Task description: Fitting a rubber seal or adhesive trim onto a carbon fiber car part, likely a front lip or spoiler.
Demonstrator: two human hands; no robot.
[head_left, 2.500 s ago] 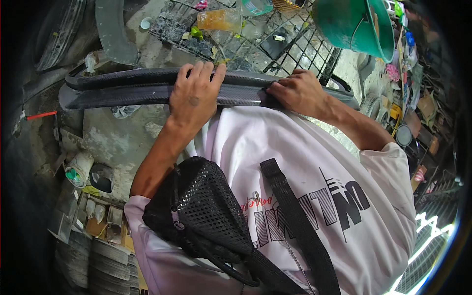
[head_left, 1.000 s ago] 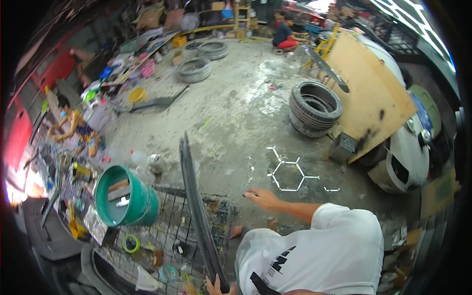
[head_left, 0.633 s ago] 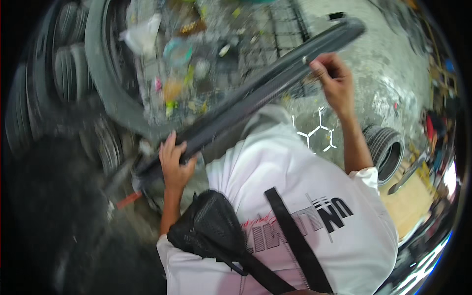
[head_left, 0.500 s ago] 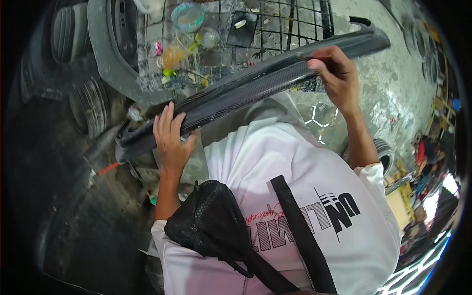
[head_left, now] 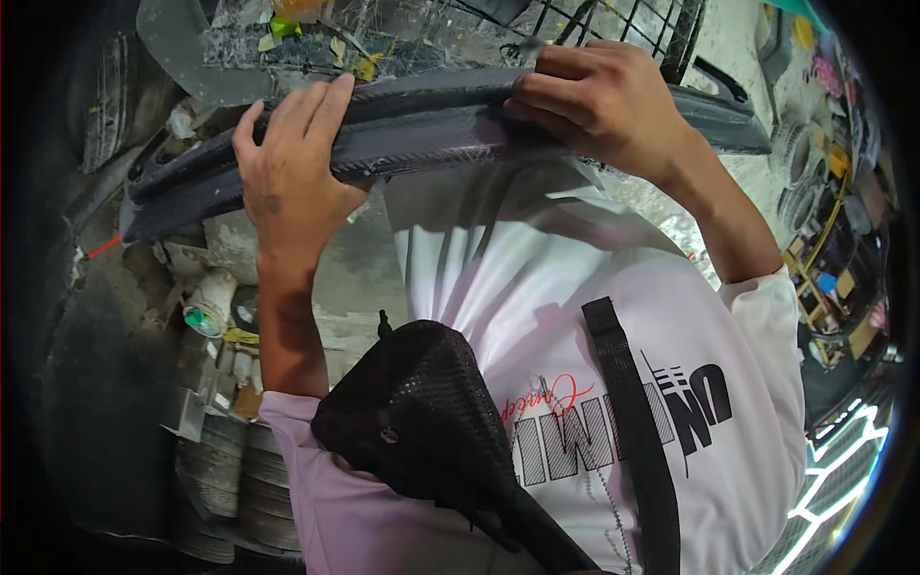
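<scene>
Strip [head_left: 422, 137] runs across the upper view, just beyond our shirt [head_left: 498, 259], near side of the rack [head_left: 686, 43]. Half a second ago it slants steeply, right end high; now it lies much nearer level, left end only a little lower.

Left hand [head_left: 295, 177]: grasping the strip toward its left end, fingers splayed over it, thumb by the near edge. Much the same hold as in the last look.

Right hand [head_left: 606, 103]: the bigger change. From a loose pinch above the strip, it is now curled well over it, right of middle, knuckles up, fingertips at its far side. Whether it grips the strip or pinches something small, we cannot tell.

What this means for the handling, as we judge it: left steadies, right does the finer work, and the levelled strip gives both a firmer base. The glossy face may let fingers slide.

Around: yellow-green scraps [head_left: 366, 67] just beyond the strip; red rod [head_left: 103, 247] near its left end; black bag [head_left: 412, 422] on our chest.
</scene>
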